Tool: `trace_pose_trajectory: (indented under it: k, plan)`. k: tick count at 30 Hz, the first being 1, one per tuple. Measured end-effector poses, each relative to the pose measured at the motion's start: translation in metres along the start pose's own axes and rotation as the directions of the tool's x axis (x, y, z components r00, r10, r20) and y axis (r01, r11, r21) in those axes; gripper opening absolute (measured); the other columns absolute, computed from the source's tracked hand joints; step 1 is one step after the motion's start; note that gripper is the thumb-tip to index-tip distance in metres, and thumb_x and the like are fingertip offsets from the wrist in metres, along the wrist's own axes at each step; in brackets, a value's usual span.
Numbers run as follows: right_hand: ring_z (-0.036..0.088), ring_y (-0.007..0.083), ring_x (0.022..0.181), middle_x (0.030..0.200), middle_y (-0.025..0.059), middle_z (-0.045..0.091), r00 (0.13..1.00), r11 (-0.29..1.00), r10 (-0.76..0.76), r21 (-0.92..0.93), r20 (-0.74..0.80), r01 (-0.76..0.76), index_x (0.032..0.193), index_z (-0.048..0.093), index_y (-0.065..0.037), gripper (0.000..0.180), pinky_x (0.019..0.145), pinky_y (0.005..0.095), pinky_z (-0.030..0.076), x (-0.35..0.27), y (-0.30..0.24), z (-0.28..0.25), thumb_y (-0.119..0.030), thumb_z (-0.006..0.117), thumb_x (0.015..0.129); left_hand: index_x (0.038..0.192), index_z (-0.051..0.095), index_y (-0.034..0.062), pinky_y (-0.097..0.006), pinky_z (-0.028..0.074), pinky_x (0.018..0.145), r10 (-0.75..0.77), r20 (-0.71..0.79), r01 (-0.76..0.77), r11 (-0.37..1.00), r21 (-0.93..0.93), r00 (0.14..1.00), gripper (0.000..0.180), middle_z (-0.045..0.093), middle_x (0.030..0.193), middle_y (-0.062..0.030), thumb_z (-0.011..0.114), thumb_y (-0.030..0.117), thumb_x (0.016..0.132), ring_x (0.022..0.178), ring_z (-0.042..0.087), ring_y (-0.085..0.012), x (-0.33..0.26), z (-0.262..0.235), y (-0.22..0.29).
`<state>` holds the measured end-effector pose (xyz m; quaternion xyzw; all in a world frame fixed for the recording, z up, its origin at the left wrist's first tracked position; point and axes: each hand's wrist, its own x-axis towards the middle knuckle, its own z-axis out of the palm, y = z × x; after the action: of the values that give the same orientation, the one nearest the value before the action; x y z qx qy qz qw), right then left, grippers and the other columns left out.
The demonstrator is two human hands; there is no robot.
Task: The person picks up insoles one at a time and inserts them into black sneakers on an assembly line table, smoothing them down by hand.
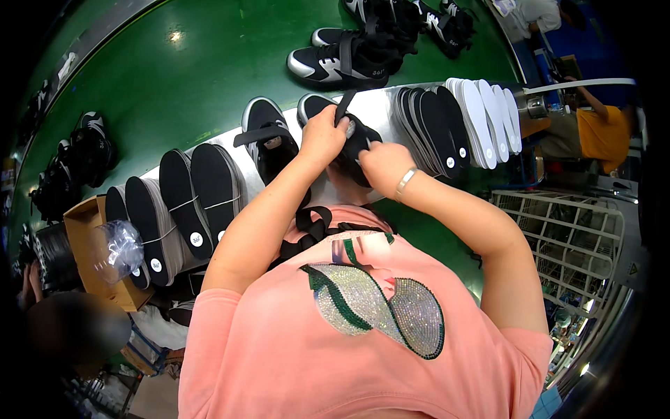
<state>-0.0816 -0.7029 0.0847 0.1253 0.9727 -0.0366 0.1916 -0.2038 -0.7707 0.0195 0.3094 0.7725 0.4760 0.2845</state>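
A black sneaker with a silver-edged toe [313, 106] lies in front of me, toe pointing away, its strap sticking up loose. My left hand [324, 136] is closed on it at the tongue, beside the raised strap. At the right of the shoe's opening, my right hand [385, 166] pinches the collar with bent fingers; the fingertips are partly hidden. Just left of my left hand stands a matching sneaker [262, 115], its strap folded out to the left.
Stacks of black insoles [183, 188] stand at the left, more black insoles [426, 126] and white insoles [481, 122] at the right. Finished-looking sneakers [342, 61] sit on the green table [209, 63]. A cardboard box [87, 223] and wire rack [565, 237] flank me. Other people work nearby.
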Motion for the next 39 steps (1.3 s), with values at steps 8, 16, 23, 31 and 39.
trace_pose_trajectory:
  k: [8, 16, 23, 31, 39]
  plan:
    - [0.062, 0.0273, 0.081, 0.082, 0.0179, 0.063, 0.893, 0.998, 0.057, -0.031, 0.447, -0.048, 0.079, 0.066, -0.002, 0.017, 0.071, 0.0344, 0.049, 0.049, 0.006, 0.017, -0.008, 0.053, 0.068, 0.083, 0.054, -0.0011, -0.041, 0.042, 0.067, -0.019, -0.017, 0.016, 0.989, -0.144, 1.000, 0.021, 0.058, 0.076, -0.0213, 0.055, 0.019, 0.077, 0.076, 0.056, -0.0376, -0.003, 0.003, -0.007]
    - [0.062, 0.0227, 0.087, 0.090, 0.0102, 0.064, 0.863, 0.979, 0.158, -0.188, 0.479, -0.074, 0.087, 0.066, -0.005, 0.021, 0.073, 0.0303, 0.048, 0.056, -0.003, 0.014, -0.009, 0.059, 0.068, 0.085, 0.053, -0.0032, -0.042, 0.042, 0.070, 0.007, 0.007, -0.006, 0.990, -0.140, 1.000, 0.023, 0.058, 0.079, -0.0235, 0.055, 0.019, 0.077, 0.080, 0.055, -0.0390, -0.005, 0.002, -0.005]
    - [0.062, 0.0246, 0.082, 0.086, 0.0137, 0.063, 0.840, 0.987, -0.069, -0.085, 0.539, 0.136, 0.092, 0.061, -0.005, 0.023, 0.069, 0.0323, 0.049, 0.039, 0.011, -0.002, -0.014, 0.052, 0.072, 0.085, 0.052, -0.0030, -0.043, 0.041, 0.070, 0.029, -0.022, -0.031, 0.995, -0.095, 0.999, 0.022, 0.057, 0.078, -0.0240, 0.054, 0.018, 0.078, 0.079, 0.054, -0.0405, -0.007, 0.000, 0.001]
    - [0.059, 0.0279, 0.088, 0.088, 0.0176, 0.061, 0.846, 0.992, -0.121, 0.040, 0.520, 0.117, 0.097, 0.054, 0.001, 0.033, 0.094, 0.0444, 0.027, 0.017, 0.021, 0.011, -0.021, 0.050, 0.073, 0.086, 0.053, -0.0017, -0.040, 0.042, 0.068, -0.018, 0.018, 0.021, 0.982, -0.186, 1.000, 0.021, 0.059, 0.077, -0.0203, 0.054, 0.018, 0.079, 0.077, 0.056, -0.0365, -0.005, 0.004, -0.008]
    - [0.060, 0.0165, 0.071, 0.082, 0.0103, 0.060, 0.936, -0.097, 0.177, 0.951, 0.305, -0.292, 0.093, 0.054, 0.003, 0.035, 0.065, 0.0262, 0.046, 0.022, 0.036, 0.037, -0.029, 0.060, 0.080, 0.086, 0.054, -0.0020, -0.036, 0.042, 0.068, 0.013, 0.122, 0.017, 0.971, -0.238, 0.992, 0.022, 0.058, 0.076, -0.0188, 0.051, 0.019, 0.080, 0.075, 0.057, -0.0322, -0.001, 0.003, -0.011]
